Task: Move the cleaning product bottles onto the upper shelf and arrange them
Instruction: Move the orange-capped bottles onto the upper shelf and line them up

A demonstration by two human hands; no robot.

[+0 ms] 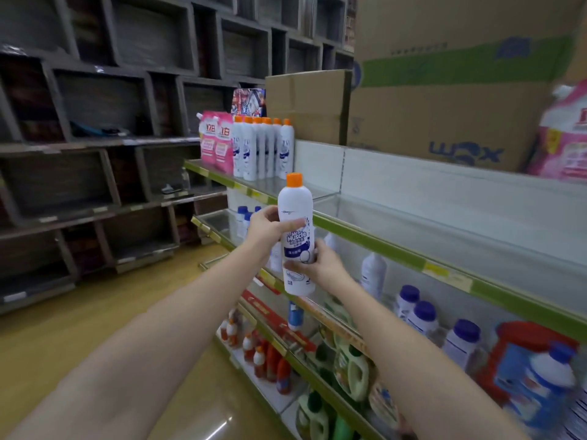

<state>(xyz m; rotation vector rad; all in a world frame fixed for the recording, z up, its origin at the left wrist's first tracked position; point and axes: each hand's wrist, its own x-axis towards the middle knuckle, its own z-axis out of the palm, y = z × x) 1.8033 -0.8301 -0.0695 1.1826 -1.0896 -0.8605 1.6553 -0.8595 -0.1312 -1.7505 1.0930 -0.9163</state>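
While both hands hold it up in front of the shelving, a white bottle [297,236] with an orange cap stands upright in the air, level with the green front edge of the upper shelf [374,246] and not yet resting on it. The left hand [270,225] wraps its grip round the bottle's upper body, thumb lying across the front just above the blue label, while the right hand [320,263] closes its grip on the lower half from the other side, fingers curled over the label (the brand print reads "Mr Muscle"). Farther along the same upper shelf, near its far end, a row of matching white bottles [262,149] with orange caps stands upright and packed close together, and just beside them on the left stand two pink refill pouches [216,139]. Behind that row, brown cardboard boxes [444,100] sit stacked above the white back panel of the shelf. On the shelf below, white bottles with purple caps [424,317] stand in a line, with a red and blue package [533,373] near the right edge. Lower still are green jugs [354,373] and small red bottles [270,360]. Dark wooden cubby shelves [104,100] fill the wall at left, above a yellowish floor [63,319].
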